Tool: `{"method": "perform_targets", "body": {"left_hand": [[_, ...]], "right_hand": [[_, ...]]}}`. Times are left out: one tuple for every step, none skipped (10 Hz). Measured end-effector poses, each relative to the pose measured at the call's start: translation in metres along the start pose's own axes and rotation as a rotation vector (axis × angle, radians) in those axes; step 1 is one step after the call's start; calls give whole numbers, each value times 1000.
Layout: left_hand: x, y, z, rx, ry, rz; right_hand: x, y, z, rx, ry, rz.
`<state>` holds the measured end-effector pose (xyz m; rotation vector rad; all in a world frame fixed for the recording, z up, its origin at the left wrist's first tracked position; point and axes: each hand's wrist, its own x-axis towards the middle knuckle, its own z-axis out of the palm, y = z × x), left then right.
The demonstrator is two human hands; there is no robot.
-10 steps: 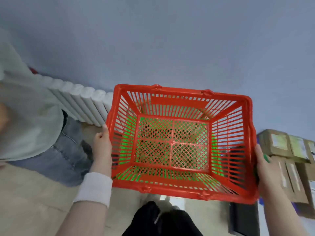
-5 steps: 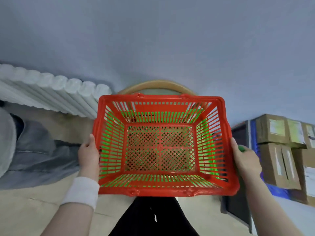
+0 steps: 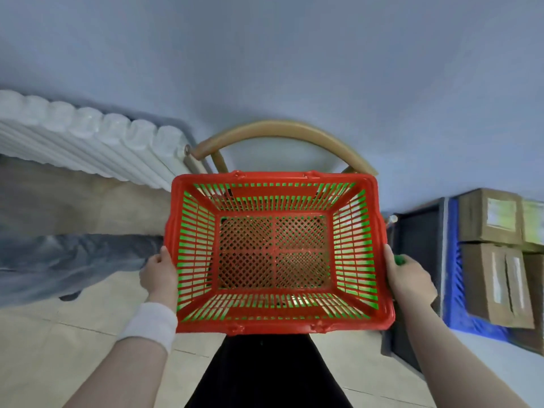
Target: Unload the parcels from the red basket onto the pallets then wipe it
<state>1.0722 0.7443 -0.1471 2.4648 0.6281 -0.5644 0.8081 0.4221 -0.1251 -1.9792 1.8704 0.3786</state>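
Two hands hold the red basket (image 3: 273,326) by its side rims: the left hand (image 3: 160,275) and right hand (image 3: 409,278) each hook a thumb over the edge, fingers hidden behind the walls. It hangs before a chair back (image 3: 282,128); parcels (image 3: 497,285) lie on the blue pallet (image 3: 454,278).

Through the head camera I am seeing both arms showing bare: the left forearm (image 3: 117,375) and the right forearm (image 3: 450,357). A white, soft-looking wristband (image 3: 148,325) is wrapping the left wrist, sitting snug just below the left grip (image 3: 160,275). A small green patch (image 3: 399,259) is showing at the top of the right grip (image 3: 409,278); I am not managing to tell whether it is worn. Between the arms, black clothing (image 3: 265,372) is covering the lower body, widening toward the bottom edge
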Motion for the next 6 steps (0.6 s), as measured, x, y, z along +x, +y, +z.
{"method": "perform_targets", "body": {"left_hand": [[-6, -2, 1, -12, 25, 25], [-9, 3, -6, -82, 50, 54], [-6, 8, -16, -45, 40, 171], [-9, 17, -25, -38, 49, 237], [-14, 21, -28, -26, 28, 238], [-16, 34, -32, -212, -52, 251]], "right_hand": [[-5, 6, 5, 32, 11, 36], [-14, 11, 1, 96, 82, 93], [-26, 16, -7, 154, 167, 85], [-40, 12, -17, 190, 230, 31], [-51, 3, -22, 251, 225, -9], [-62, -10, -29, 373, 204, -60]]}}
